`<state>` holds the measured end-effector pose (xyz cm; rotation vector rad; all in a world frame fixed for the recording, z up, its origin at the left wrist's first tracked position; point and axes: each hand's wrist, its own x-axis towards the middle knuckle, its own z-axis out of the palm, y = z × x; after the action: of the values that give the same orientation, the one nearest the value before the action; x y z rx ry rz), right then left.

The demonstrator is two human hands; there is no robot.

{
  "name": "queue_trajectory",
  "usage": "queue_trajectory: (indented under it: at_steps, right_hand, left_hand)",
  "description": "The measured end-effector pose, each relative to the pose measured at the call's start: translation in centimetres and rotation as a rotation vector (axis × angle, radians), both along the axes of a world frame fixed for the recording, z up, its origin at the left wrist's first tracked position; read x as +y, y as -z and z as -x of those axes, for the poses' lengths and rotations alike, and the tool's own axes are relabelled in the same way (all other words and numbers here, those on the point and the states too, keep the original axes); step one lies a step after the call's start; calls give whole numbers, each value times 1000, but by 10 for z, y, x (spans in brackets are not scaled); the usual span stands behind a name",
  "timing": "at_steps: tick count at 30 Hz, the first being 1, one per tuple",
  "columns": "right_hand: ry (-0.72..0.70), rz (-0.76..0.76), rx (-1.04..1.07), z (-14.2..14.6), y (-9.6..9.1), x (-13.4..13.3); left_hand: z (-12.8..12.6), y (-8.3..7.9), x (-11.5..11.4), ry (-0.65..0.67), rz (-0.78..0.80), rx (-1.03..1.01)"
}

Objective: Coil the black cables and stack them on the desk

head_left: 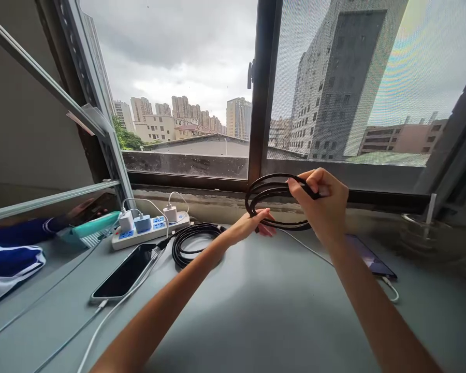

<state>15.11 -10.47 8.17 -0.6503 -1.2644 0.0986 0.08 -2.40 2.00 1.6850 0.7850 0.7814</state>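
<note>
Both of my hands hold a coiled black cable (277,178) up over the desk, close to the window sill. My right hand (326,199) grips the right side of the loops, thumb and fingers closed around the bundle. At the lower left of the coil, my left hand (252,224) is closed on the strands, its thumb on top and its fingertips showing beyond. The loops hang slightly spread between the two hands. Behind my left forearm, a second black cable coil (182,248) lies on the desk, partly covered by that arm.
A white power strip (140,239) with several chargers stands at the back left. Nearby lies a phone (126,272) with a white cable. Another phone (368,256) rests behind my right forearm, near a clear cup (417,233). A person's dark sleeve (19,228) shows far left.
</note>
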Motion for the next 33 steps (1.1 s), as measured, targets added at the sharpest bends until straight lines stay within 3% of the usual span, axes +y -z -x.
queue_trajectory:
  at_steps: [3,6,10,13,16,21,25,27,33]
  right_hand:
    - [-56,24,-30,-5,1,5]
    - [-76,162,-90,-12,11,20]
    - [232,405,-455,-19,30,39]
    - [364,697,-677,-23,49,54]
    - [330,916,-726,-28,74,71]
    - [225,1106,-811,-32,120,89]
    - [212,1165,-854,-30,142,93]
    - [249,1161,-859,-29,147,95]
    - [362,1118,-863,-25,156,99]
  left_hand:
    - [1,-10,-3,-186,-25,-11]
    - [7,-12,2,-381,-23,-13]
    - [17,-5,14,-476,-3,42]
    - [22,-1,22,-502,21,95]
    - [26,6,28,-454,77,206]
    - [29,34,37,-342,153,446]
    - [28,50,41,-365,65,527]
    - [30,43,40,-411,-20,511]
    - [50,2,38,-578,-180,527]
